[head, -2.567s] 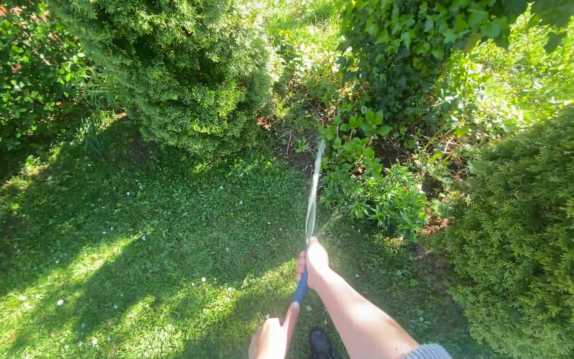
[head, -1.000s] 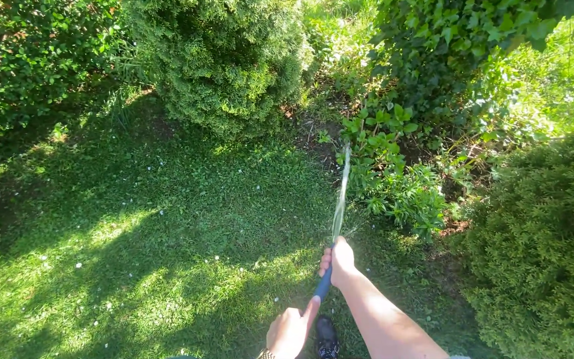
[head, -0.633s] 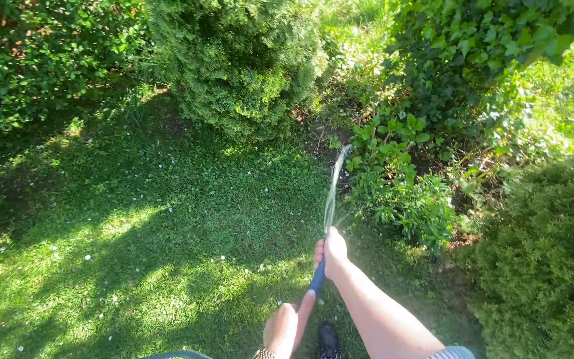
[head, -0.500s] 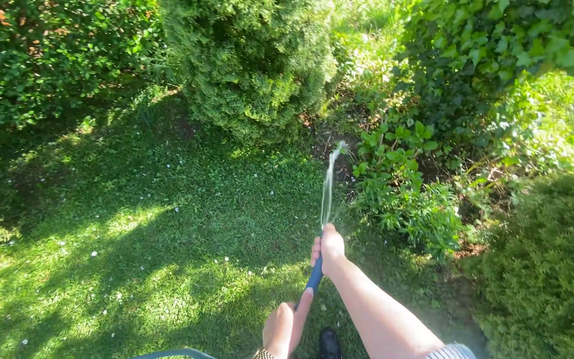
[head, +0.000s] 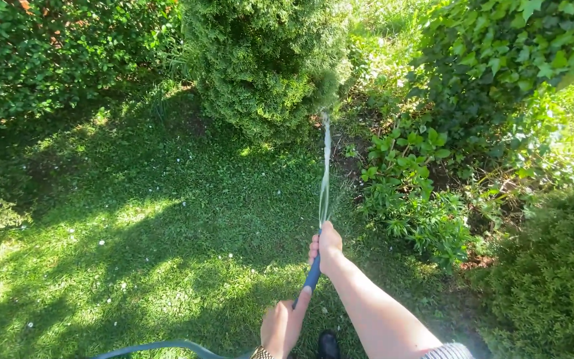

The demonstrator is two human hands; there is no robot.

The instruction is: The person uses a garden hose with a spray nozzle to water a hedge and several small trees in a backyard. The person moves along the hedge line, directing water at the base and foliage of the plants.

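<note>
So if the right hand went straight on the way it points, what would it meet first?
Probably the conical evergreen shrub. The right hand points up the water jet toward the shrub's base, with only lawn under that line. Depth is unclear in this single view.

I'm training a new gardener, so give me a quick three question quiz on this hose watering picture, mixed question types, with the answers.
1. True or false: the right hand grips the blue hose at its spraying end.
2. The water jet reaches toward: A) the conifer shrub, B) the dark shoe, C) the sunlit lawn patch at left.
3. Which hand holds the hose lower down?

Key: 1 true. 2 A. 3 the left hand.
</note>
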